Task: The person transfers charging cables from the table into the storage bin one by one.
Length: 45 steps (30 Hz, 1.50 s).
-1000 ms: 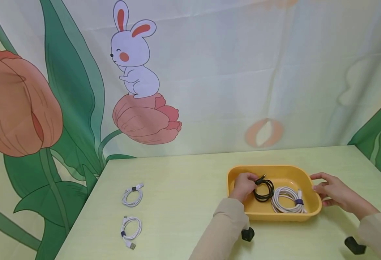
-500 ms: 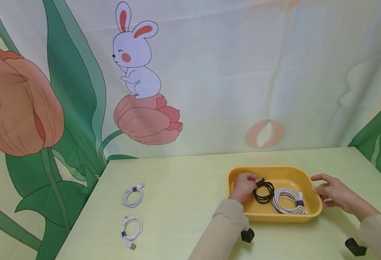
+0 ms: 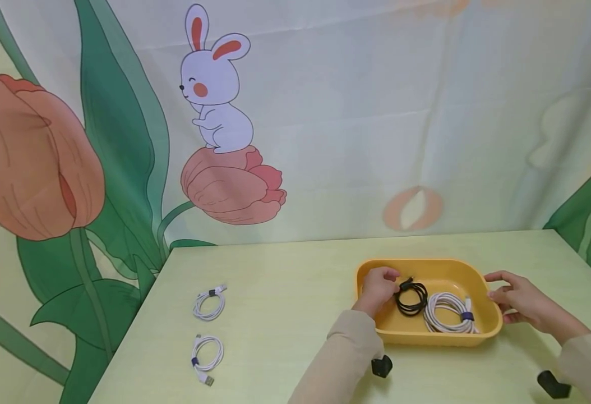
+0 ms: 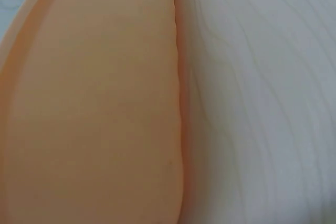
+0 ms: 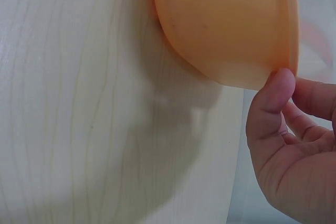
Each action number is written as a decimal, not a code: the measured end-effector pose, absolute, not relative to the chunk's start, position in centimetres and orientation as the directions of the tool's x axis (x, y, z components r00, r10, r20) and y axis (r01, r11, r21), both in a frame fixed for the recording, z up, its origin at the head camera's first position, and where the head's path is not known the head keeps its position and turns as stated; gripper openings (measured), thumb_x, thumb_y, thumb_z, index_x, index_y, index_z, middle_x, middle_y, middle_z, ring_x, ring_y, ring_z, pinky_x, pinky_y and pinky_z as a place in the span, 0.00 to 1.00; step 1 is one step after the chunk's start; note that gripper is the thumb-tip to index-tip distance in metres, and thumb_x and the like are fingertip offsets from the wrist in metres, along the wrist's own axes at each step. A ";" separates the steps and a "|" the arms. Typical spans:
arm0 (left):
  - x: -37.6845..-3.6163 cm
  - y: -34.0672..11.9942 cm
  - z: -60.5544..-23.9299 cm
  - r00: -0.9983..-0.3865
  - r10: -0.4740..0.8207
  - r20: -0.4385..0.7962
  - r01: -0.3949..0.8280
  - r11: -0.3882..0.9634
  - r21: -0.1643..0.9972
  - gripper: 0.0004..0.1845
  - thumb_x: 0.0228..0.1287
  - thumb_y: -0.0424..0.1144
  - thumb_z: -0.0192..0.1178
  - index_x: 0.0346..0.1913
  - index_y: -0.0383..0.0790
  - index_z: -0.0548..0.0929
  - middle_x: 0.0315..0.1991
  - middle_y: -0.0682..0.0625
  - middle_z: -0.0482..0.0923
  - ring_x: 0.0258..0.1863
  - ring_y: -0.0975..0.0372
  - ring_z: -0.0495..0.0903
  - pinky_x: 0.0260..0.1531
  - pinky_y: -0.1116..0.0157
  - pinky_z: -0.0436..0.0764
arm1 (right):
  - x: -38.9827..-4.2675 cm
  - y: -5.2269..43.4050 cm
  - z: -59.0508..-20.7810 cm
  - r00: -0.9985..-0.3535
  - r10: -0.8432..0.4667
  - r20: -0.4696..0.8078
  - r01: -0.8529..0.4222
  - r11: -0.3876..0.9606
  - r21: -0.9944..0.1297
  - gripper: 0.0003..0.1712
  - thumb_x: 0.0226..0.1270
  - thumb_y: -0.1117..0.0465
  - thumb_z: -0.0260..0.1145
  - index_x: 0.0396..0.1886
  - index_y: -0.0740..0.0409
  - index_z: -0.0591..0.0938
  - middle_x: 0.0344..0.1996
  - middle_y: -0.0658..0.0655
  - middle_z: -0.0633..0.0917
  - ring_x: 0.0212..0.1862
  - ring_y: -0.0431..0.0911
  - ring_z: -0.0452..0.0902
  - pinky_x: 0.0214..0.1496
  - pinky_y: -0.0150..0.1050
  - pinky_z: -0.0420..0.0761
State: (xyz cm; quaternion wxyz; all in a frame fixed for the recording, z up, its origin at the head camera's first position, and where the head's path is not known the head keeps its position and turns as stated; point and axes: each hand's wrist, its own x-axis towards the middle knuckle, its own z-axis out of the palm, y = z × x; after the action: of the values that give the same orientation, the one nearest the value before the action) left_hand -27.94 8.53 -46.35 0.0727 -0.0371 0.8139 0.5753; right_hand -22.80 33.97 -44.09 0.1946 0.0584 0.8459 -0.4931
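Note:
Inside a yellow plastic tray (image 3: pixel 421 339), my left hand (image 3: pixel 380 289) pinches the near-left side of a coiled black cable (image 3: pixel 411 306) with its fingertips. Beside that coil lies a thicker white cable (image 3: pixel 439 325), bundled with a dark blue strap. My right hand (image 3: pixel 522 300) holds the tray's right end; in the right wrist view its thumb (image 5: pixel 281 85) presses the rim from outside. Only the outer wall of the tray (image 4: pixel 94 98) and the tabletop show in the left wrist view, so the left hand is hidden there.
Two thin white coiled cables lie on the left of the table (image 3: pixel 275 314): a farther cable with a black tie (image 3: pixel 209 306) and a nearer cable with a blue tie (image 3: pixel 208 356). A printed curtain (image 3: pixel 336 112) hangs behind the table's back edge.
The black cable's upper end, which stuck up a second ago, has sunk lower into the tray. Both hands keep their places on cable and tray; the head view has shifted slightly.

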 end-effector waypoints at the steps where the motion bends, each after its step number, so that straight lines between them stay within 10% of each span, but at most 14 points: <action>1: -28.0 8.5 -46.4 -0.986 0.027 -0.164 -0.145 0.336 0.930 0.12 0.44 0.19 0.58 0.32 0.35 0.82 0.29 0.48 0.77 0.26 0.63 0.70 0.24 0.70 0.74 | -22.8 34.0 -44.1 -0.917 -0.095 -0.388 0.291 0.507 -0.811 0.30 0.65 0.63 0.50 0.62 0.68 0.50 0.33 0.57 0.75 0.29 0.46 0.72 0.30 0.37 0.79; 45: -27.0 7.9 -46.4 -0.929 0.349 -0.124 0.143 0.647 0.749 0.18 0.41 0.32 0.69 0.40 0.45 0.83 0.44 0.53 0.79 0.41 0.65 0.74 0.37 0.76 0.72 | -22.8 34.0 -43.9 -0.912 -0.097 -0.399 0.298 0.511 -0.806 0.31 0.65 0.63 0.49 0.63 0.68 0.49 0.32 0.57 0.74 0.29 0.47 0.71 0.31 0.37 0.78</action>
State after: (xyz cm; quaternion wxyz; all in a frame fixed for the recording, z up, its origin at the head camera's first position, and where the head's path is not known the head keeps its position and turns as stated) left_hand -26.98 7.92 -46.41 0.1296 0.1368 0.8981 0.3974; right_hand -22.84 33.96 -43.93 0.2011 0.0596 0.8455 -0.4911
